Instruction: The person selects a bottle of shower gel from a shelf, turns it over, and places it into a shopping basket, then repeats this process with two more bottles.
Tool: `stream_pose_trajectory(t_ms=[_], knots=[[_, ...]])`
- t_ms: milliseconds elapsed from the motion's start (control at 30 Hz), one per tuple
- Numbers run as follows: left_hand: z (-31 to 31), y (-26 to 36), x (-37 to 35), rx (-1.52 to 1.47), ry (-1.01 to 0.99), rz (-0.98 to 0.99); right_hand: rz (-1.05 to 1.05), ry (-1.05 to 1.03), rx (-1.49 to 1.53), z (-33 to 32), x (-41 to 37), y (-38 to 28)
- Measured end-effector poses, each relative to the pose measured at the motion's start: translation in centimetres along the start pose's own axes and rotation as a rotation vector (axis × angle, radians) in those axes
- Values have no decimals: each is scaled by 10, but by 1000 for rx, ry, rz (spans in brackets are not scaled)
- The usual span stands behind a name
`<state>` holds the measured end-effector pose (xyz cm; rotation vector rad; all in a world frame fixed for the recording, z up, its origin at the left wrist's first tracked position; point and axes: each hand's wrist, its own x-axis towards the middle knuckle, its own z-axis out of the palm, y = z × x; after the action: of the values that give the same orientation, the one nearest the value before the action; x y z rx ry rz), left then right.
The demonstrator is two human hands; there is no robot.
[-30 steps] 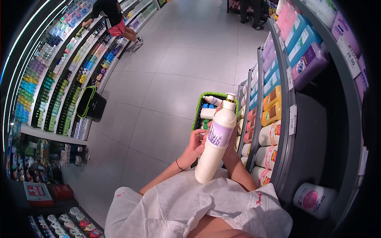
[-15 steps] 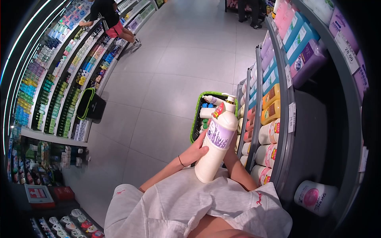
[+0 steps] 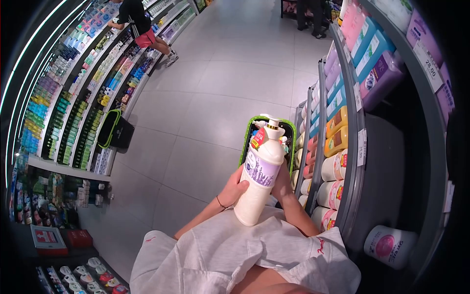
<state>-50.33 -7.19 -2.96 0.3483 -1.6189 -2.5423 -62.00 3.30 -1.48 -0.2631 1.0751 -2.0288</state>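
The fingers of the left hand and the right hand are clamped around a smooth white plastic pump bottle, held near upright above the lap, beside the shelf. A purple label, its writing unreadable, and a red neck tag are carried on it. Behind it a green-rimmed black basket is seen, its contents mostly hidden.

Grey tiled floor, green-rimmed basket on it
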Motion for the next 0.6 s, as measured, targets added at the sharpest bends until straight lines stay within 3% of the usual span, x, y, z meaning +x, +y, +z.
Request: stream_pose_trajectory(t_ms=[233,433,600], knots=[[-3,-6,-2,36,8,33,5,21,302,14,-11,4],[-4,-3,-1,115,10,35,-31,7,377,9,-11,11],[-7,2,4,-48,41,-52,-96,-104,202,11,-16,9]])
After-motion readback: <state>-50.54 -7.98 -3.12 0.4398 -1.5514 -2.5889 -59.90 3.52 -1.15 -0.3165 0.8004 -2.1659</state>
